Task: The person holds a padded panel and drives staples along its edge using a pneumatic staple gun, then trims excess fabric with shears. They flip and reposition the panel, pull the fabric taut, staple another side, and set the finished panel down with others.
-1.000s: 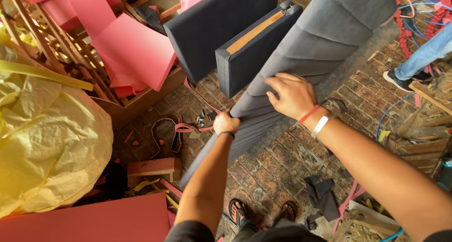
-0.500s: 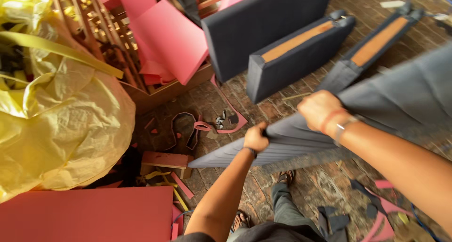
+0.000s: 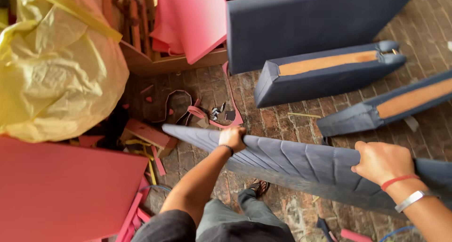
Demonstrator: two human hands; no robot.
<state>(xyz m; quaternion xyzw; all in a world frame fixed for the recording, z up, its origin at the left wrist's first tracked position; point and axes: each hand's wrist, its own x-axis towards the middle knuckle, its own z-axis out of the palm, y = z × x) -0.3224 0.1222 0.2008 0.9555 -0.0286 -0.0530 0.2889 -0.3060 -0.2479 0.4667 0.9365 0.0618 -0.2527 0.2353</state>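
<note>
Left hand grip clenched on grey fabric cover upper edge | right hand grip clenched further along | cover stretched above brick floor, near upholstered cushions and pink foam sheet

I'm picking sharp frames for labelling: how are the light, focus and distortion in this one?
Head view: soft, even daylight, no harsh glare; the yellow plastic sheet is brightest, slightly washed out. Left hand, right hand and the grey fabric cover look reasonably sharp. Wide-angle lens bends the cushion edges near the frame's borders.
</note>
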